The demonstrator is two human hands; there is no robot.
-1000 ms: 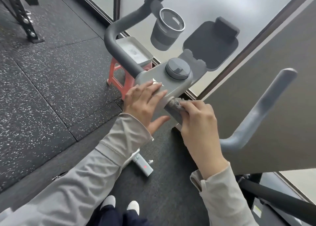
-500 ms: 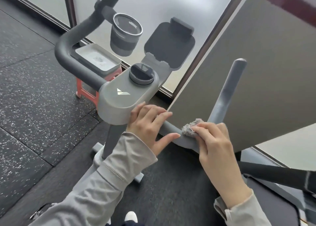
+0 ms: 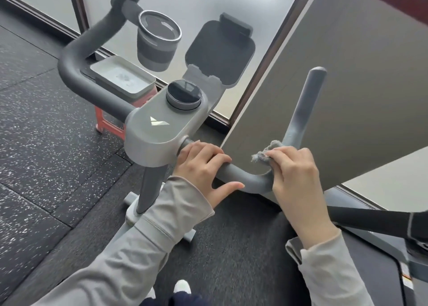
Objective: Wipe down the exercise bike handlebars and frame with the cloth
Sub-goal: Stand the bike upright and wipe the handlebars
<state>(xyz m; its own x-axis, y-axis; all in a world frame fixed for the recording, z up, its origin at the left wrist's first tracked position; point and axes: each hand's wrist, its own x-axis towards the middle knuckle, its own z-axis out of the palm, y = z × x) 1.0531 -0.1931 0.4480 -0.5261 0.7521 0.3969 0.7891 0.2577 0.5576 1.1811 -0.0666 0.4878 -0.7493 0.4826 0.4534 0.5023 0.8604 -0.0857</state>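
Observation:
The exercise bike's grey console [image 3: 162, 132] sits in the middle, with a round dial [image 3: 184, 94] on top. Its right handlebar [image 3: 245, 178] curves out and rises to a tip [image 3: 316, 74]. My left hand [image 3: 201, 164] rests over that bar beside the console, fingers curled over the top, thumb sticking out. My right hand [image 3: 294, 169] grips a small grey cloth [image 3: 266, 154] against the bar's bend. The left handlebar [image 3: 76, 74] loops off to the upper left. The frame post [image 3: 150, 185] drops below the console.
A cup holder [image 3: 158, 43] and a tablet holder [image 3: 220, 53] stand ahead of the console. Behind it are a red stool [image 3: 108, 125] with a grey tray [image 3: 122, 79], a frosted glass wall, and a grey panel [image 3: 335, 85]. A treadmill rail [image 3: 375, 220] lies at right.
My right hand has slid the cloth rightward along the right handlebar, from near the console to the bend. My left hand has shifted from the console edge onto the bar.

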